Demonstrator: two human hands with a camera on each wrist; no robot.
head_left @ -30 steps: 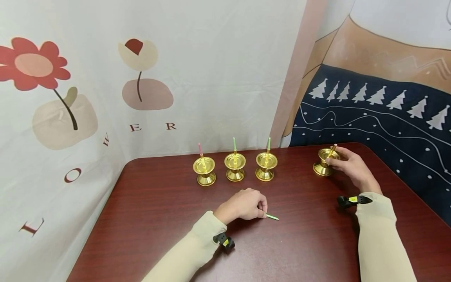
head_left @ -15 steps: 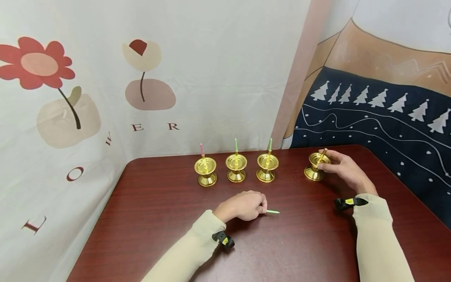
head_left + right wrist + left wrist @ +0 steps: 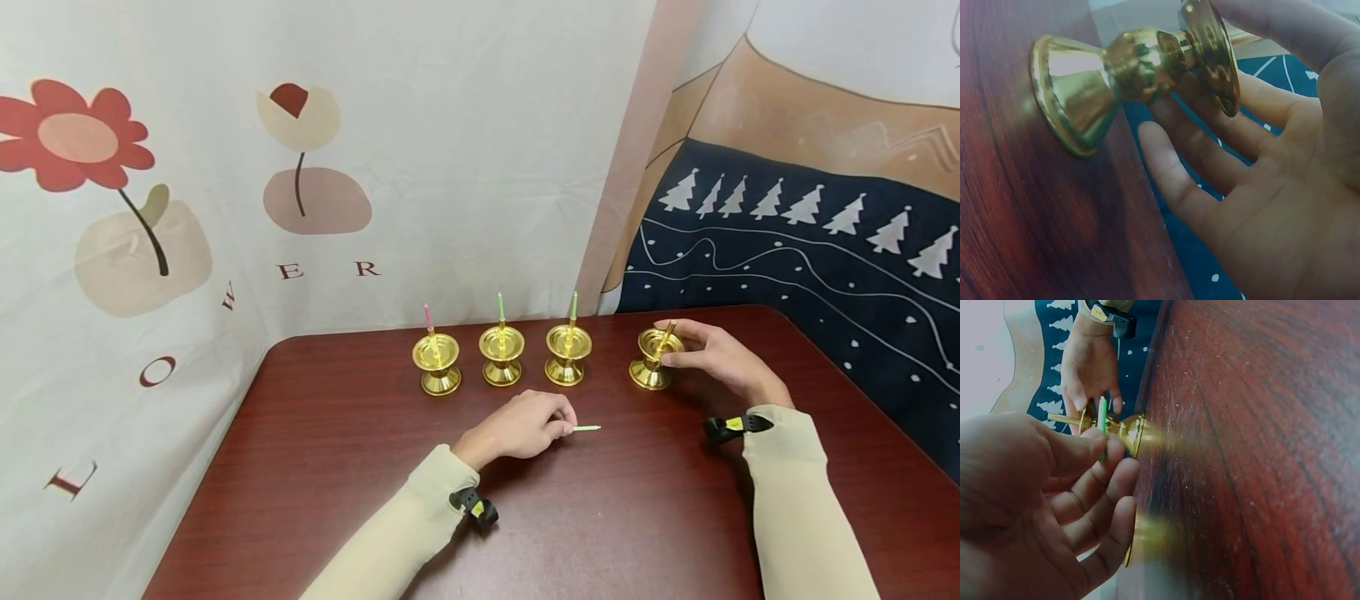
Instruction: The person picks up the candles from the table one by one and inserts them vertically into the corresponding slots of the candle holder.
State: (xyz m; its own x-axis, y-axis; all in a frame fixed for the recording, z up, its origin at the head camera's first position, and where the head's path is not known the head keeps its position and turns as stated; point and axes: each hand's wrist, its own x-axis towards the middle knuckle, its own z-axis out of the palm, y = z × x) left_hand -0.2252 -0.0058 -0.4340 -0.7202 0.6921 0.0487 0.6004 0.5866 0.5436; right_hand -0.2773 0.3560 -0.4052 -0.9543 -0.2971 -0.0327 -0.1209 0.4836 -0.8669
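Between thumb and index finger my left hand [image 3: 528, 425] pinches a thin green candle [image 3: 587, 428], which points to the right just above the table. In the left wrist view the candle [image 3: 1103, 419] stands out past the thumb tip. My right hand [image 3: 723, 358] grips a gold candle holder [image 3: 649, 374] by its dish, thumb on the near side and fingers behind. Its central tube [image 3: 667, 332] carries no candle. The right wrist view shows the holder's flared base [image 3: 1072, 94] at or very near the tabletop.
Left of the gripped holder stand three more gold holders in a row: one with a pink candle [image 3: 427, 317], two with green candles [image 3: 501, 307]. Behind the dark red wooden table [image 3: 315, 467] hang a white flower-print cloth [image 3: 465, 167] and a navy tree-print cloth [image 3: 750, 258].
The right hand has brought its candle holder leftward, closer to the row. My left hand has moved slightly up and right with the green candle, which now lies more level.
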